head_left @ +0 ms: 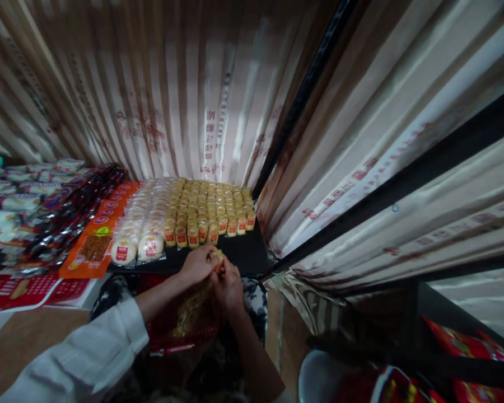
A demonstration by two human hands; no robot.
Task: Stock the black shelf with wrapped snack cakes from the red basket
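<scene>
My left hand [198,263] and my right hand [229,285] meet in front of the dark shelf, both closed on one small yellow wrapped snack [217,256] with a reddish label. Fingers cover most of it. Just beyond them, rows of matching yellow snacks [210,207] stand upright on the black shelf [243,257], red labels facing me. Beneath my hands, on my lap, a dark red bag [185,327] shows more yellowish pieces through a clear part; its contents are dim.
Left of the yellow rows lie round white wrapped cakes [150,248], orange snack packs [93,243], dark shiny packets [63,224] and white packets [21,201]. A pleated curtain [185,112] hangs behind. Black frame bars [361,207] slant at right, above red packages [462,341].
</scene>
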